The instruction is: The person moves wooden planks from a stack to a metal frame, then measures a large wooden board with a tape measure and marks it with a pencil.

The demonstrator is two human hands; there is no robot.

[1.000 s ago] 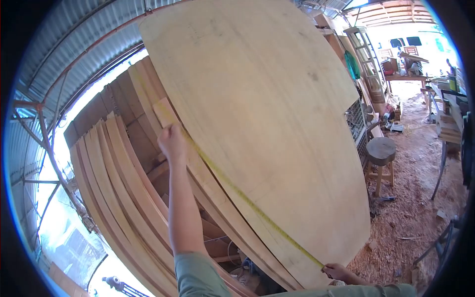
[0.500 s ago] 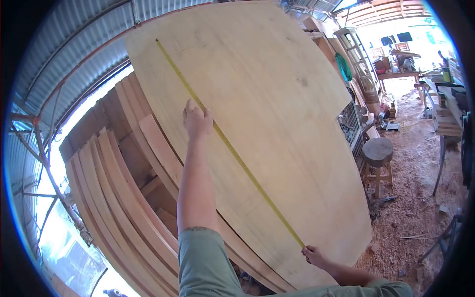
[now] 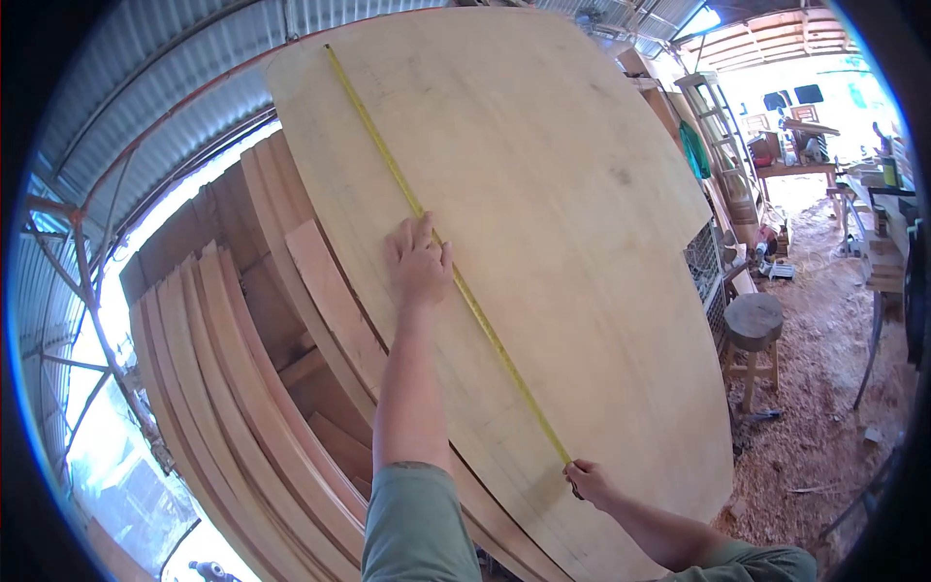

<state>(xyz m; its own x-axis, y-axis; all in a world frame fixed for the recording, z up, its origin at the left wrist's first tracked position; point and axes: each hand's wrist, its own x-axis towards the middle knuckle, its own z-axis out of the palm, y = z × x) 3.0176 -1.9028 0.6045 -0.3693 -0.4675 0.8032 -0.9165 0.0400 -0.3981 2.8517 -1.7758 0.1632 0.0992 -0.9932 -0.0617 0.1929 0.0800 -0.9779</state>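
Note:
A pale plywood sheet (image 3: 543, 223) leans in front of me and fills most of the view. Diagonally across it runs a yellow measuring tape (image 3: 495, 335), from near the sheet's upper left corner down to the lower right. My left hand (image 3: 419, 264) lies on the sheet beside the tape, its fingers spread and the fingertips touching the tape. At the tape's lower end, my right hand (image 3: 592, 483) is closed around the tape measure, whose case is mostly hidden by the fingers.
Several long wooden boards (image 3: 233, 388) lean to the left of the sheet. On the right, a round-topped wooden stool (image 3: 754, 322) stands on a floor (image 3: 824, 339) strewn with shavings. A cluttered workbench (image 3: 887, 213) lines the far right, and a wire mesh panel (image 3: 711, 281) shows behind the sheet.
My left hand has slid down along the tape, its fingers now more spread. My right hand, still holding the tape measure, sits slightly up and left in view. The camera view has shifted a little.

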